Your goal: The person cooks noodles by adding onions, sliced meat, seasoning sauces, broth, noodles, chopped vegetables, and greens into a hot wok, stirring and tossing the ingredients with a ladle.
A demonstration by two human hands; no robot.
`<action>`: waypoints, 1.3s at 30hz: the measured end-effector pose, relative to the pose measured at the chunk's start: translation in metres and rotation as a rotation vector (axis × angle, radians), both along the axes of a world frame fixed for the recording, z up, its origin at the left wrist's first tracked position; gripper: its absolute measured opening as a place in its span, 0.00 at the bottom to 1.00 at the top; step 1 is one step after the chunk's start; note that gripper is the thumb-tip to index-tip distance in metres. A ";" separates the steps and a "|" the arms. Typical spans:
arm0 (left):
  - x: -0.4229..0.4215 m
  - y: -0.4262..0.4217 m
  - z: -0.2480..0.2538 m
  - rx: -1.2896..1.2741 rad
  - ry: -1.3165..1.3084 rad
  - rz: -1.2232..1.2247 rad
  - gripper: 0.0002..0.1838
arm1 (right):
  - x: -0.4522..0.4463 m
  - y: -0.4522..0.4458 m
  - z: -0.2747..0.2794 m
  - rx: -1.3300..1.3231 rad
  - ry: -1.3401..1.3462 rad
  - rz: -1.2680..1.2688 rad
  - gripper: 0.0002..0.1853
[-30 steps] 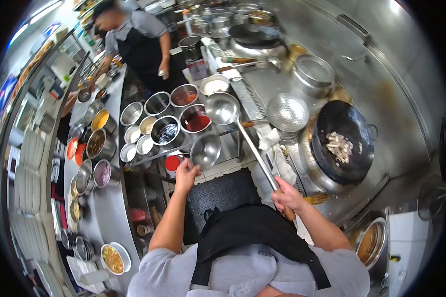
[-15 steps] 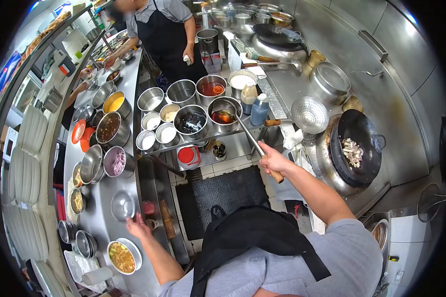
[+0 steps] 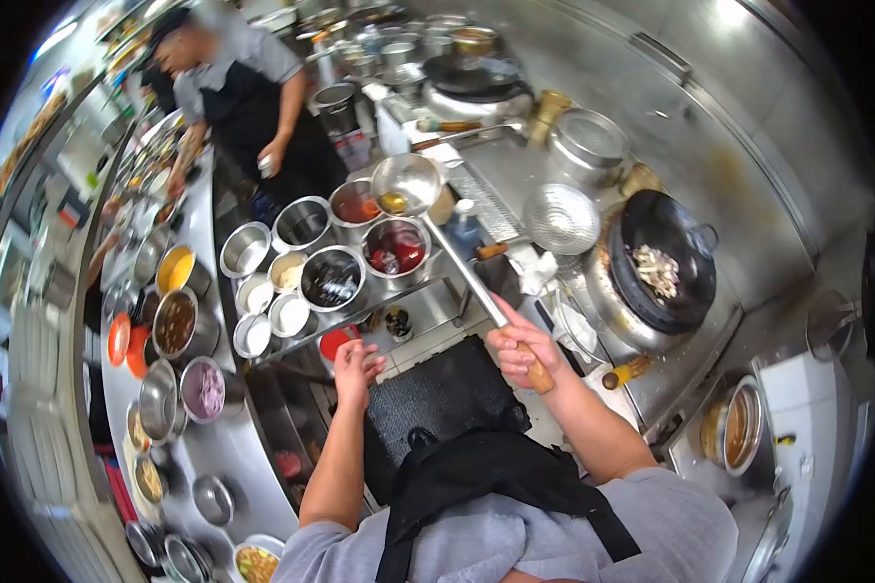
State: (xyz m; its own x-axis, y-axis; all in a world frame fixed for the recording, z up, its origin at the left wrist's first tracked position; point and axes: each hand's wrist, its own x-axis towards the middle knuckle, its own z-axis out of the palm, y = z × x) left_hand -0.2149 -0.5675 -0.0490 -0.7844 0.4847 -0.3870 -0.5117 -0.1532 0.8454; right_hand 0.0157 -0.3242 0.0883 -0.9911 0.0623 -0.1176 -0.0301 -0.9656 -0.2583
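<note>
My right hand (image 3: pixel 525 340) is wrapped round the wooden handle of a long metal ladle (image 3: pixel 408 187). The ladle's bowl holds a little amber liquid and hangs above the metal pots, just behind the pot of dark red liquid (image 3: pixel 397 247). My left hand (image 3: pixel 356 367) is raised over the floor mat, fingers apart and slightly curled, holding nothing. Near it are a red lid (image 3: pixel 338 342) on the lower shelf and the pot of black contents (image 3: pixel 332 278). At the right, a black wok (image 3: pixel 685 260) holds pale sliced pieces.
A co-worker (image 3: pixel 248 97) in a black apron stands at the back left. A steel counter (image 3: pixel 248 462) at the left bears bowls, with a small metal bowl (image 3: pixel 213 499) near its edge. A perforated strainer (image 3: pixel 561 219) lies beside the wok. A black mat (image 3: pixel 437 398) covers the floor.
My right hand has lifted the ladle out of the red liquid. My left hand has left the small metal bowl on the counter and moved right, over the mat. The view has turned.
</note>
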 end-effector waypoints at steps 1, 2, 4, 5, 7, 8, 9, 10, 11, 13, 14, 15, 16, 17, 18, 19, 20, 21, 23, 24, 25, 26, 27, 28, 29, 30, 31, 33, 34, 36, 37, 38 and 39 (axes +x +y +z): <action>0.002 0.019 0.005 0.003 0.010 -0.049 0.17 | 0.017 0.002 0.000 -0.050 0.049 -0.022 0.37; 0.007 0.038 0.011 -0.002 0.071 -0.146 0.16 | 0.037 0.005 -0.001 -0.096 0.101 -0.054 0.37; 0.022 0.074 0.028 0.025 0.135 -0.321 0.16 | 0.094 0.017 0.009 -0.070 0.141 -0.172 0.40; 0.029 0.085 0.027 -0.016 0.145 -0.359 0.16 | 0.129 0.023 0.016 0.111 0.093 -0.204 0.42; 0.041 0.098 0.006 -0.083 0.145 -0.434 0.14 | 0.198 0.031 0.045 0.458 -0.139 -0.304 0.48; 0.052 0.103 0.000 -0.077 0.100 -0.442 0.12 | 0.230 0.037 0.064 0.542 -0.314 -0.366 0.50; 0.062 0.108 -0.008 -0.103 0.070 -0.482 0.11 | 0.259 0.048 0.076 0.742 -0.445 -0.413 0.50; 0.074 0.116 -0.015 -0.141 0.038 -0.504 0.11 | 0.280 0.059 0.086 0.938 -0.581 -0.445 0.50; 0.086 0.125 -0.022 -0.187 0.025 -0.564 0.11 | 0.292 0.069 0.095 1.038 -0.745 -0.483 0.51; 0.118 0.157 -0.018 -0.244 0.016 -0.709 0.10 | 0.309 0.089 0.100 1.107 -0.940 -0.611 0.50; 0.135 0.177 -0.013 -0.259 0.021 -0.794 0.10 | 0.317 0.092 0.082 1.091 -0.952 -0.642 0.50; 0.151 0.200 -0.005 -0.261 0.046 -0.893 0.11 | 0.324 0.098 0.056 0.756 -0.617 -0.832 0.49; 0.167 0.226 0.001 -0.257 0.055 -0.916 0.11 | 0.329 0.104 0.031 0.425 -0.267 -0.976 0.48; 0.182 0.252 0.006 -0.211 0.104 -1.011 0.11 | 0.321 0.101 0.009 0.531 -0.338 -1.043 0.47; 0.196 0.276 0.011 -0.166 0.151 -1.101 0.11 | 0.305 0.089 0.019 0.555 -0.619 -1.104 0.48; 0.207 0.302 0.010 -0.123 0.208 -1.152 0.11 | 0.312 0.086 0.010 0.621 -0.724 -1.111 0.49; 0.216 0.324 0.010 -0.083 0.264 -1.205 0.12 | 0.322 0.081 0.000 0.680 -0.830 -1.114 0.49; 0.229 0.343 0.024 -0.059 0.329 -1.231 0.12 | 0.335 0.073 -0.006 0.677 -0.837 -1.126 0.49; 0.250 0.387 0.055 0.009 0.661 -1.303 0.12 | 0.361 0.056 -0.017 0.790 -1.056 -0.908 0.49; 0.254 0.408 0.067 0.048 0.933 -1.340 0.11 | 0.362 0.046 -0.021 0.789 -1.057 -0.917 0.49; 0.262 0.428 0.082 0.137 1.076 -1.266 0.10 | 0.359 0.037 -0.025 0.803 -1.095 -0.884 0.48; 0.269 0.447 0.096 0.228 1.215 -1.190 0.09 | 0.350 0.029 -0.028 0.811 -1.134 -0.853 0.48; 0.275 0.472 0.105 0.325 1.280 -1.125 0.09 | 0.334 0.023 -0.031 0.815 -1.173 -0.856 0.47; 0.279 0.493 0.106 0.427 1.334 -1.060 0.09 | 0.316 0.017 -0.034 0.817 -1.220 -0.860 0.47; 0.277 0.516 0.087 0.448 1.322 -1.079 0.09 | 0.298 0.013 -0.044 0.846 -1.261 -0.869 0.47; 0.274 0.542 0.056 0.333 1.602 -1.129 0.09 | 0.282 0.011 -0.067 1.000 -1.328 -0.899 0.48; 0.275 0.559 0.040 0.207 1.885 -1.153 0.11 | 0.261 0.008 -0.066 0.958 -1.298 -0.920 0.48; 0.276 0.548 0.064 0.183 1.855 -1.276 0.11 | 0.235 -0.001 -0.063 0.909 -1.281 -0.953 0.48; 0.274 0.537 0.089 0.135 1.842 -1.394 0.11 | 0.224 -0.007 -0.063 0.851 -1.249 -0.921 0.48; 0.256 0.486 0.137 0.525 1.827 -1.349 0.10 | 0.214 -0.016 -0.048 0.788 -1.233 -0.920 0.48; 0.246 0.468 0.148 0.579 1.848 -1.337 0.10 | 0.211 -0.027 -0.030 0.831 -1.288 -0.927 0.47; 0.239 0.459 0.154 0.626 1.868 -1.324 0.11 | 0.209 -0.034 -0.022 0.871 -1.339 -0.929 0.47; 0.239 0.467 0.152 0.531 1.924 -1.321 0.11 | 0.208 -0.040 -0.025 1.116 -1.493 -0.984 0.46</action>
